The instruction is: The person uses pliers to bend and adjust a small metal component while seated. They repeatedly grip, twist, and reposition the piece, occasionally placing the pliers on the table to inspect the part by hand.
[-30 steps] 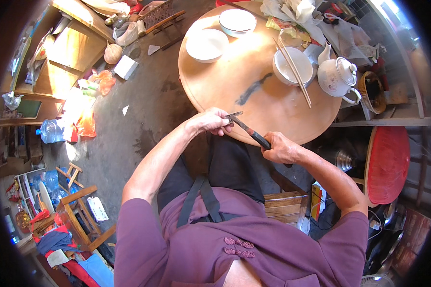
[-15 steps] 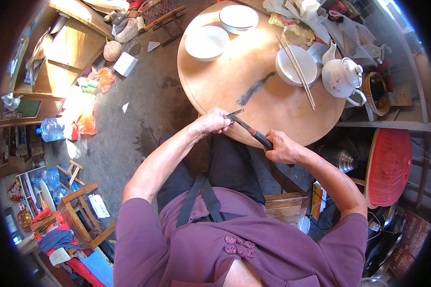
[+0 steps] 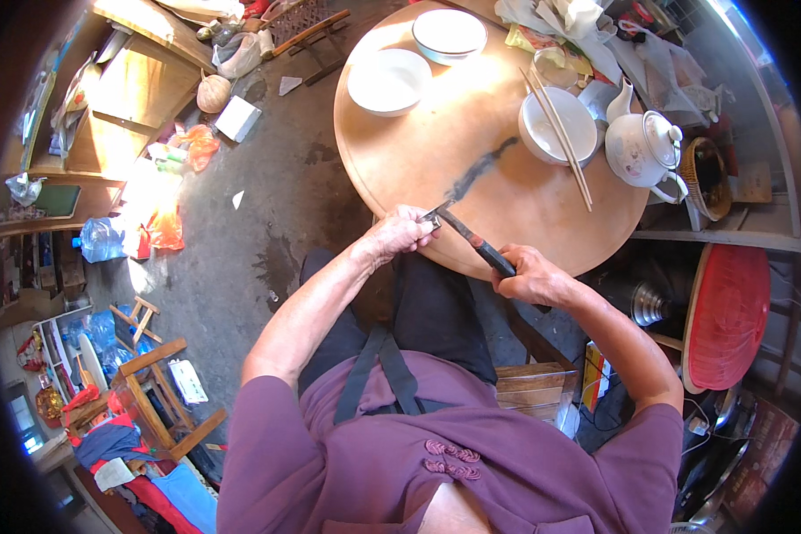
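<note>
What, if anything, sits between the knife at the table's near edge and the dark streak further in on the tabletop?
Nothing visible. The knife, held by the right hand with the left hand at its tip, faces bare wood up to the dark streak. The bowl with chopsticks stands off to the right.

Single head-worn fisheye view, steeply downward over the round wooden table (image 3: 436, 133), close above the hands.

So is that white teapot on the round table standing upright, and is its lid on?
Upright, lid on. The white teapot sits on its base near the round table edge, spout pointing up and away, with the knobbed lid seated on top.
</note>
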### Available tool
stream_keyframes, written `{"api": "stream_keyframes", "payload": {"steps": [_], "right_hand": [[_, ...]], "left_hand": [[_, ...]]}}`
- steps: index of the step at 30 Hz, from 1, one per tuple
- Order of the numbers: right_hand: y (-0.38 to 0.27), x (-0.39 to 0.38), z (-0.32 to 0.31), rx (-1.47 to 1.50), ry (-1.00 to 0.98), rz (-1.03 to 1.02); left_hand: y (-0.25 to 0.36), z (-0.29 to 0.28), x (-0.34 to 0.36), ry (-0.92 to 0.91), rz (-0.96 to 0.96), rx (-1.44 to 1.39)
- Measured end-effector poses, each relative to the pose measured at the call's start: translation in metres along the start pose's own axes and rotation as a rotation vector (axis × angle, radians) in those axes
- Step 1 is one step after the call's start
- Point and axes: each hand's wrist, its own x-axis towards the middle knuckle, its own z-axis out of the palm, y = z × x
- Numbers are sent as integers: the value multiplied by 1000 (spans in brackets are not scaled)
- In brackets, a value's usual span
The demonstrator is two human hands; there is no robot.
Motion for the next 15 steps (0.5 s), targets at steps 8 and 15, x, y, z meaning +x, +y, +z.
{"api": "stream_keyframes", "payload": {"steps": [8,15], "right_hand": [[44,2,8,-613,606,-102],[60,43,4,-819,798,-76]], "left_hand": [[10,2,-12,-28,-1,-53],[26,6,-24,-126,-22,-171]]}}
